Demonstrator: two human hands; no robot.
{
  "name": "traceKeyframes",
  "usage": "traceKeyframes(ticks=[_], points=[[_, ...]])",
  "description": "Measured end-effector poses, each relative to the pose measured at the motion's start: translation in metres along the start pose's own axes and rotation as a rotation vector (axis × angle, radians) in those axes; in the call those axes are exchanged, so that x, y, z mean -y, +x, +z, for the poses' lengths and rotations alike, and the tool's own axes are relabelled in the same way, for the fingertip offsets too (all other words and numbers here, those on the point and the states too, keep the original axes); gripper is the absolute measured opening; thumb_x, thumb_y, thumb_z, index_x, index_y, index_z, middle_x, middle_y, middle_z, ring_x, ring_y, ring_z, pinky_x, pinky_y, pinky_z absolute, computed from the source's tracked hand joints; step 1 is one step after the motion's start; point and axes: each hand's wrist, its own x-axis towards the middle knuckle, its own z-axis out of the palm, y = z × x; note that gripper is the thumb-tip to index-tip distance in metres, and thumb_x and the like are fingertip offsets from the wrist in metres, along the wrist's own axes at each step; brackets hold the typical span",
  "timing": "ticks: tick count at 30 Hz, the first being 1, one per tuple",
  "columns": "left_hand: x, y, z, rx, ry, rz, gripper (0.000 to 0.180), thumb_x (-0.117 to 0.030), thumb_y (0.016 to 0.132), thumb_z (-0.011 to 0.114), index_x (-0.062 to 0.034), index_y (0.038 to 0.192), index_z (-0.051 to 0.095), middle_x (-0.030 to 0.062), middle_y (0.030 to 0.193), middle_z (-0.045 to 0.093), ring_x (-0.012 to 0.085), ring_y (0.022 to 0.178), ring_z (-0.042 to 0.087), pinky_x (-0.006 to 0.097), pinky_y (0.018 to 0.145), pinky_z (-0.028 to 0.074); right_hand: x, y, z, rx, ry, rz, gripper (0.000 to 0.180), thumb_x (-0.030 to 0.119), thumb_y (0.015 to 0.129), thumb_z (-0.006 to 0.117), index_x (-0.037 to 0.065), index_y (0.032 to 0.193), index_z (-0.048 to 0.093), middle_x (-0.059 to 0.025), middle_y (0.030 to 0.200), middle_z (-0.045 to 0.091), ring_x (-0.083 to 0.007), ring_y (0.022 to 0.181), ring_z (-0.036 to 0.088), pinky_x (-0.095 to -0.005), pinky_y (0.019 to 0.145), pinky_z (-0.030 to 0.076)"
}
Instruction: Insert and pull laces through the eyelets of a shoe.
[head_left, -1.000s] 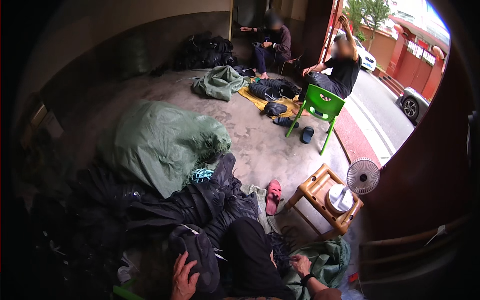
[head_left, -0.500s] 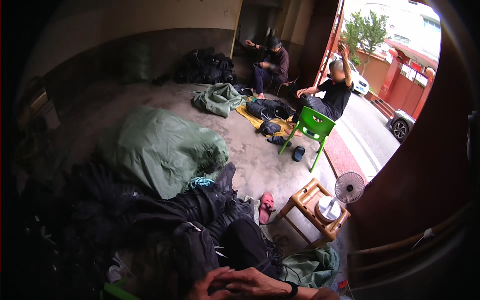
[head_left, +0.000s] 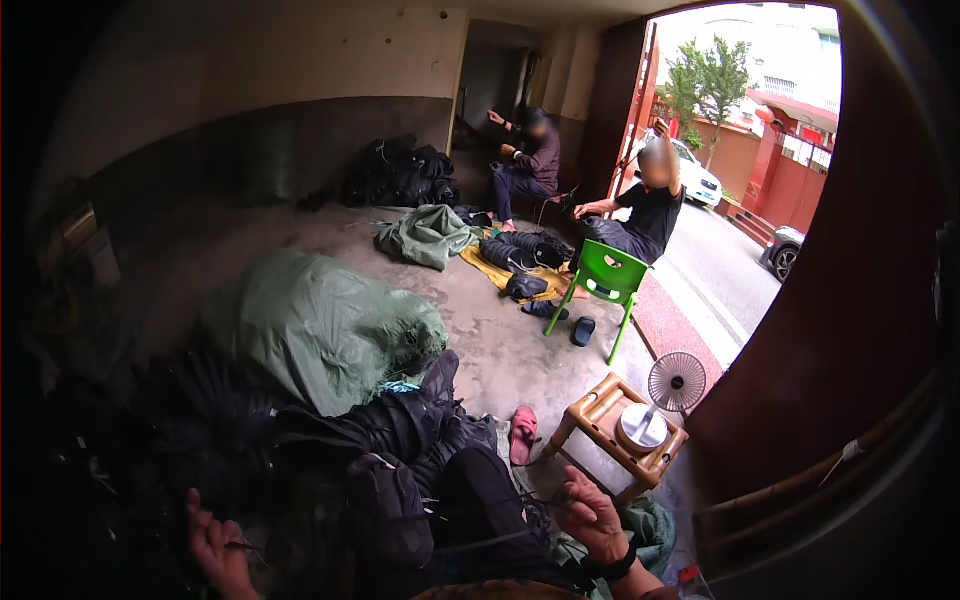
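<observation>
Thread, thin and pale, runs taut across the person's lap between the two hands, passing over the black padded piece that lies on the dark trousers at six o'clock from the big green bundle. The left hand, low at seven o'clock, is pinched shut on one end of the line; the right hand, at five o'clock, has its fingers curled closed around the other end. It looks like a stitch or lacing being drawn tight through the black gear, so the step in hand is the pull-through. Next would call for keeping the line tense while one hand gives up its grip to take a fresh bite close to the fabric. At three o'clock from the right hand stands a wooden stool carrying a small white fan, a pink slipper just beside it. Two other people sit far off by the doorway near a green chair.
</observation>
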Motion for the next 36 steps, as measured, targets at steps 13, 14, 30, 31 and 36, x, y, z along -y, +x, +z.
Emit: traceKeyframes(ticks=[13, 14, 30, 31, 36], points=[[-0.109, 0.102, 0.060, 0.610, -0.157, 0.118, 0.048, -0.009, 0.102, 0.040, -0.0111, 0.149, 0.031, 0.0006, 0.104, 0.065, 0.0051, 0.064, 0.040, 0.020, 0.061, 0.041, -0.006, -0.006, 0.042, 0.235, 0.153, 0.024, 0.031, 0.017, 0.096, 0.058, 0.006, 0.124, 0.056, -0.0066, 0.099, 0.068, -0.0191, 0.090, 0.064, -0.0341, 0.082, 0.051], [-0.134, 0.123, 0.051, 0.797, -0.054, 0.113, 0.050, -0.009, 0.101, 0.040, -0.0125, 0.150, 0.029, 0.0002, 0.102, 0.065, 0.0061, 0.067, 0.039, 0.020, 0.064, 0.043, -0.012, -0.011, 0.043, 0.313, 0.170, 0.078, 0.031, 0.017, 0.095, 0.059, 0.007, 0.124, 0.056, -0.0068, 0.098, 0.068, -0.0195, 0.089, 0.064, -0.0340, 0.082, 0.051], [-0.329, 0.136, -0.214, 0.058, 0.561, 0.387, 0.039, -0.017, 0.099, 0.046, 0.0000, 0.134, 0.049, 0.0117, 0.130, 0.058, 0.0175, 0.122, 0.052, 0.028, 0.099, 0.041, 0.230, -0.085, -0.217, -0.703, -0.130, -0.965, 0.033, 0.017, 0.092, 0.065, 0.008, 0.123, 0.058, -0.0026, 0.113, 0.067, -0.0147, 0.104, 0.065, -0.0305, 0.088, 0.053], [-0.324, 0.106, -0.247, 0.068, 0.584, 0.400, 0.039, -0.017, 0.099, 0.046, 0.0000, 0.134, 0.049, 0.0117, 0.130, 0.058, 0.0175, 0.122, 0.052, 0.028, 0.099, 0.041, 0.225, -0.083, -0.225, -0.708, -0.246, -0.943, 0.032, 0.017, 0.092, 0.065, 0.007, 0.122, 0.059, -0.0031, 0.112, 0.068, -0.0137, 0.103, 0.064, -0.0300, 0.087, 0.053], [-0.032, 0.016, 0.067, 0.317, 1.437, -0.297, 0.027, -0.012, 0.092, 0.054, 0.0058, 0.111, 0.059, 0.0138, 0.095, 0.072, 0.0146, 0.056, 0.064, 0.024, 0.050, 0.048, 0.126, -0.026, -0.116, -0.618, -0.976, -0.586, 0.014, 0.007, 0.091, 0.062, 0.003, 0.103, 0.069, -0.0052, 0.099, 0.069, -0.0113, 0.091, 0.062, -0.0271, 0.080, 0.051]])
